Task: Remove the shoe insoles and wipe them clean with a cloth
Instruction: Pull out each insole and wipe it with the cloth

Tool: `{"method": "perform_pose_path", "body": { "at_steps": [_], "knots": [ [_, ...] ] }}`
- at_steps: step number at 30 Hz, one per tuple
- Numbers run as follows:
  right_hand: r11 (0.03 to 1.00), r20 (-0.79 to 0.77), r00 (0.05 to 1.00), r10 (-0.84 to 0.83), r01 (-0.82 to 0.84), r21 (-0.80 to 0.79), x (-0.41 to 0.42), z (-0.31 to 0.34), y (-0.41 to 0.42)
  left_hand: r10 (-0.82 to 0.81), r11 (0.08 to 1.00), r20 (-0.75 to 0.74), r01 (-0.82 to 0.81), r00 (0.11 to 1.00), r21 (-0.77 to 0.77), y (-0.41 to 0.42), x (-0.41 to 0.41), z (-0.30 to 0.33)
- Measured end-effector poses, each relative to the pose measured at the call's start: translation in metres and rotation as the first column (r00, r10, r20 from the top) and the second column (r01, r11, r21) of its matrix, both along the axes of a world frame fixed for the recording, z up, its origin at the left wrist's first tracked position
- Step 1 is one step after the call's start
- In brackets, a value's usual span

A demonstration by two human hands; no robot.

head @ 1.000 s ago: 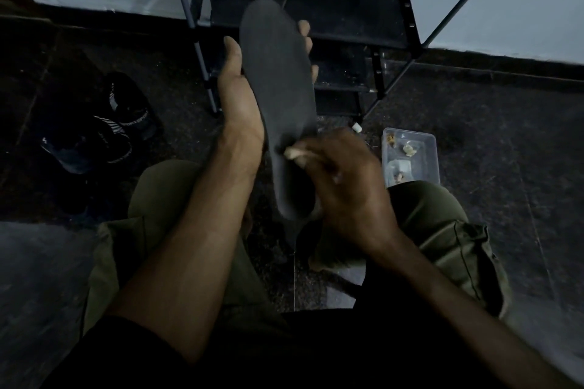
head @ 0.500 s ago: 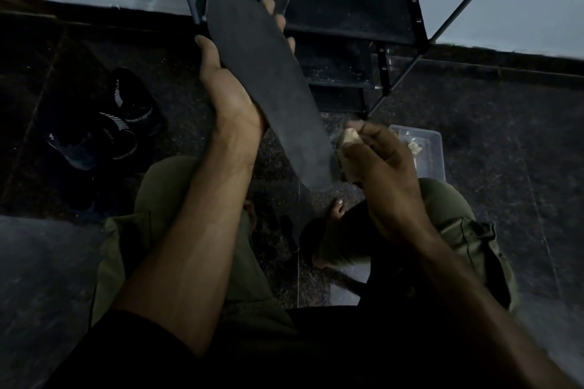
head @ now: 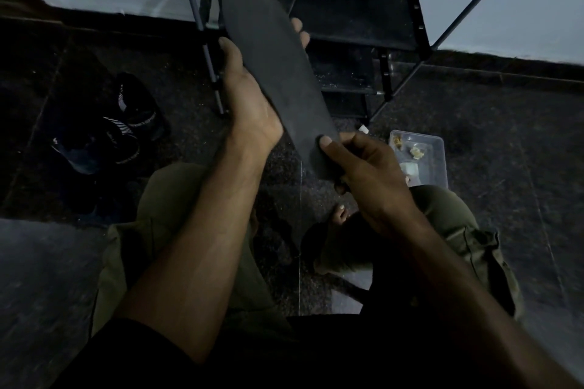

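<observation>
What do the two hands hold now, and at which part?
Both hold the insole. The left hand cups its middle and front from behind; the right hand pinches its lower end.

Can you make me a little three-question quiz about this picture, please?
1. True or false: the long dark grey foam insole is lying flat on the floor.
2. Which hand pinches the insole's lower end? A) left hand B) right hand C) neither
3. Fill in: the small clear plastic box sits on the dark speckled floor, to the ______ of the right hand.

Key
1. False; both hands hold it up, in front of the black metal shoe rack.
2. B; the left hand supports the insole from behind.
3. Right.
</observation>
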State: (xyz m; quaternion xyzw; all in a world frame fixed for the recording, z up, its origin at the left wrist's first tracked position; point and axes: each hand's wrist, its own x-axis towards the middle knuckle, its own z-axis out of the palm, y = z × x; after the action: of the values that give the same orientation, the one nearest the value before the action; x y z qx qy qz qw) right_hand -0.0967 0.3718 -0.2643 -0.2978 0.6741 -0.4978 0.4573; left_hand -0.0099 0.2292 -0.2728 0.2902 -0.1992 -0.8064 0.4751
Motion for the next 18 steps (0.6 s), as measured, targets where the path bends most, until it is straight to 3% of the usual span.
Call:
{"method": "perform_pose_path", "body": {
  "at_steps": [5,9,18],
  "knots": [
    [0.990,-0.055,0.992,-0.114,0.109,-0.086,-0.004,0.001,-0.017,-0.193,0.971,0.124,0.207,0.973,-0.120,0.011,-0.014,-0.005],
    [0.992,-0.045,0.996,-0.081,0.076,-0.104,-0.005,-0.004,-0.017,-0.146,0.963,0.126,0.171,0.981,-0.211,0.005,-0.011,-0.011],
    [0.991,0.058,0.997,-0.060,0.066,-0.113,-0.004,-0.016,-0.022,-0.116,0.976,0.177,0.145,0.977,-0.161,0.001,-0.013,-0.014]
  ]
}}
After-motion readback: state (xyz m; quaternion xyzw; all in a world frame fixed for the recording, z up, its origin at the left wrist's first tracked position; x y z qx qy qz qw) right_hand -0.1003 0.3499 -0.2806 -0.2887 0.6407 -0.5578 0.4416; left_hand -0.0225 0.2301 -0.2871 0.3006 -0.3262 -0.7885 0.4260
